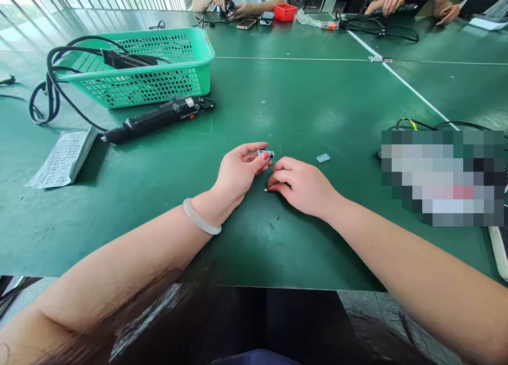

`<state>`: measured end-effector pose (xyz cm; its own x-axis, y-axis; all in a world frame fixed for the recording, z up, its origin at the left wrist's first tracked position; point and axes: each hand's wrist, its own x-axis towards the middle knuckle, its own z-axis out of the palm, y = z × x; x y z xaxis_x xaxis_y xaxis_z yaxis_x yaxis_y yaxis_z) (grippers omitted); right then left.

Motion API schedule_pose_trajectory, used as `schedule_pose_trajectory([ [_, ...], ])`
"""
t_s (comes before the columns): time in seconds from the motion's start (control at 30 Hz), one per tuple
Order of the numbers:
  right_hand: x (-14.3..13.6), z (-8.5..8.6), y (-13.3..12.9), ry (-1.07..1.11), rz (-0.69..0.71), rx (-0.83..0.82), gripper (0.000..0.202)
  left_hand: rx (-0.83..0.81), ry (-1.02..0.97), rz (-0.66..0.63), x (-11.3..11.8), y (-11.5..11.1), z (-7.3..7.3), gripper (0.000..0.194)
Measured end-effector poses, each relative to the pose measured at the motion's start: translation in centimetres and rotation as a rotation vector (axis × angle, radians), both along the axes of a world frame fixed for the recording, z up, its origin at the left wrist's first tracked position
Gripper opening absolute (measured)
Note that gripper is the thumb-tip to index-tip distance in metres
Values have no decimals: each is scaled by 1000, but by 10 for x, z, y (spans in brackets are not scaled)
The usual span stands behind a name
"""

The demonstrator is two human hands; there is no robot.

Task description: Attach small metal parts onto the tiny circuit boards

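Near the middle of the green table (238,248), my left hand (242,172) holds a small clear and dark part (266,153) between thumb and fingers. Just to its right, my right hand (297,185) pinches a tiny silvery piece (265,190) at its fingertips, low over the tabletop. The two hands are close together. A small flat pale piece (323,157) lies on the table to the right, beyond my right hand. Fine detail of the held parts is too small to make out.
A green basket (154,84) holding a cabled black device stands back left. Before it lie a black electric screwdriver (159,119) and a paper-wrapped packet (65,156). A blurred-out object (444,180) is at right. Across the table, two people handle items near a red box (284,12).
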<state>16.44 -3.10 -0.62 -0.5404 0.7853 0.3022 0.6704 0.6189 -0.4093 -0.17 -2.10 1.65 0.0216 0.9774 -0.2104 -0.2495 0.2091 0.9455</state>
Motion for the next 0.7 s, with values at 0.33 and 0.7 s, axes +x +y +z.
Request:
schedule_pose_trajectory([
  [0.33, 10, 20, -6, 377, -277, 206, 15, 146, 69, -148, -1, -2, -7, 24],
  [0.7, 6, 20, -11, 273, -262, 348, 13, 178, 156, -217, 1, -6, -4, 26],
])
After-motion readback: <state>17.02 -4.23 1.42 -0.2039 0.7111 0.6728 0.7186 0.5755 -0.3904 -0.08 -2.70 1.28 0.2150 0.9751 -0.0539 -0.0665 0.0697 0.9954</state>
